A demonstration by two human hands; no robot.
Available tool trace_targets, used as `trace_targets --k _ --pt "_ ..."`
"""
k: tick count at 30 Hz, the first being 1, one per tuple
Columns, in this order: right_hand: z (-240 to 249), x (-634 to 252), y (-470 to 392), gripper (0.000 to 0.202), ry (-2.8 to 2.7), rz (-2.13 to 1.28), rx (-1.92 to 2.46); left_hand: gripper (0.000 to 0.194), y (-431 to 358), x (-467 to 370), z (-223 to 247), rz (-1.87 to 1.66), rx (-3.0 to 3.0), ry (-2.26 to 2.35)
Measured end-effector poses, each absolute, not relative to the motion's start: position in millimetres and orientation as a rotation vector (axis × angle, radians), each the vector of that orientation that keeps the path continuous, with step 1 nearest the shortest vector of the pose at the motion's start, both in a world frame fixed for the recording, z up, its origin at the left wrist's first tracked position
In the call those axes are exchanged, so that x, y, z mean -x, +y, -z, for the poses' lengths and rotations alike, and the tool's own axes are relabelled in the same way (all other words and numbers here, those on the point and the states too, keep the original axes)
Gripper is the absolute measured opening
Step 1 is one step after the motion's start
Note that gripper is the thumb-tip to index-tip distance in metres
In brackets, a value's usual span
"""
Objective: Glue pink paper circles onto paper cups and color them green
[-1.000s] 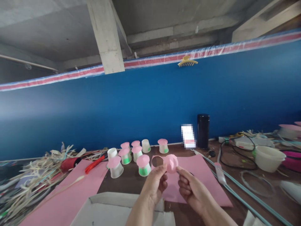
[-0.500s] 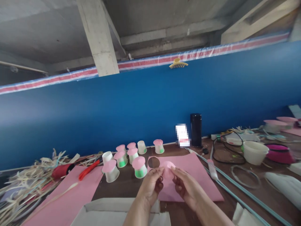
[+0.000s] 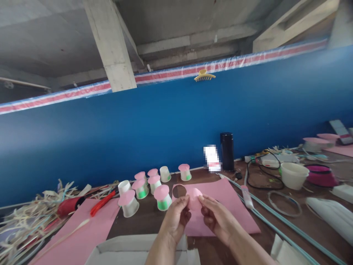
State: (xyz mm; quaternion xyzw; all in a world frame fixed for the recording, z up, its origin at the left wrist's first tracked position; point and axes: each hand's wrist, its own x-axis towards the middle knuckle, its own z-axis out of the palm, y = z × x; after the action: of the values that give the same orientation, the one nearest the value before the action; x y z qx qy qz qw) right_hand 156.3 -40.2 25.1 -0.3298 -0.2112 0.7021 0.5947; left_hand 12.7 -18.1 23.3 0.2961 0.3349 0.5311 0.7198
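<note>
I reach forward with both wrists turned inward, the fingers (image 3: pixel 183 202) of my left hand (image 3: pixel 175 214) and right hand (image 3: pixel 216 213) pinching opposite edges of a pink disc (image 3: pixel 194 196), which sits in front of me over a pink sheet (image 3: pixel 230 209). My left forearm (image 3: pixel 162 250) crosses above a white box (image 3: pixel 121 246). Bare tabletop (image 3: pixel 146 221) opens leftward, between the box and the pink-topped cups (image 3: pixel 162 201); pale blue cords (image 3: pixel 278 216) run along the sheet's right edge.

Disc (image 3: pixel 194 201) between the hands (image 3: pixel 175 218); cups (image 3: pixel 162 198) to their left; tub (image 3: pixel 293 176) right; flask (image 3: pixel 227 151) behind.
</note>
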Motion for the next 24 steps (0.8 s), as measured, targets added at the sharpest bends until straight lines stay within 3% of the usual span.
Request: trace_targets --k 24 --pt "-30.2 -156.3 -43.5 0.031 -0.664 -1.581 0.793 0.022 -19.2 -11.7 -26.8 -1.208 -0.734 0.676"
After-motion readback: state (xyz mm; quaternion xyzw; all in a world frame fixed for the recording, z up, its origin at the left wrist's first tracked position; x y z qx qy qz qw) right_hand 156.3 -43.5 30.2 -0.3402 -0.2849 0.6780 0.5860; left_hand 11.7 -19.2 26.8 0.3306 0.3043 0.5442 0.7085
